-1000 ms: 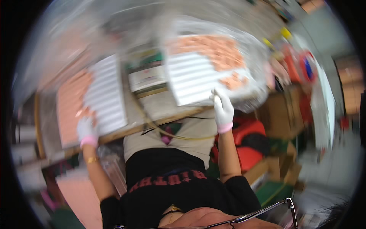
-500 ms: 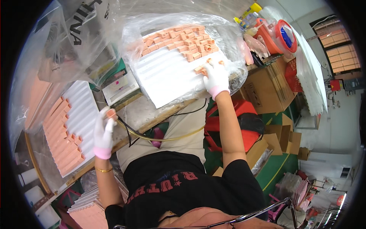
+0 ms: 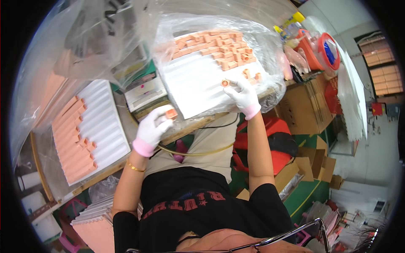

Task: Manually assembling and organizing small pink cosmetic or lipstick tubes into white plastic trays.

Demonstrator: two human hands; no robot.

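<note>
White gloves with pink cuffs cover both hands. My left hand [image 3: 152, 128] pinches a small peach-orange square tube piece [image 3: 171, 114] between thumb and fingers, over the near bench edge. In the fingers of my right hand [image 3: 244, 98] is another square tube piece [image 3: 225, 83], its open end facing up. That hand hovers above a white ridged sheet [image 3: 192, 90] on clear plastic. Several loose peach pieces [image 3: 232, 55] lie in clusters on the far half of this sheet, and a few more [image 3: 252, 76] beside my right hand.
At left, a second ridged sheet [image 3: 105, 116] carries rows of peach pieces [image 3: 76, 147]. Clear plastic film [image 3: 84, 50] hangs at the upper left. Red containers [image 3: 309, 50] and bottles stand at the far right corner. Cardboard boxes [image 3: 301, 99] and a red stool [image 3: 274, 149] are at right.
My left hand has moved right, away from the left sheet, still holding its piece. My right hand has picked up a piece and drawn it leftward. The view has shifted slightly.
</note>
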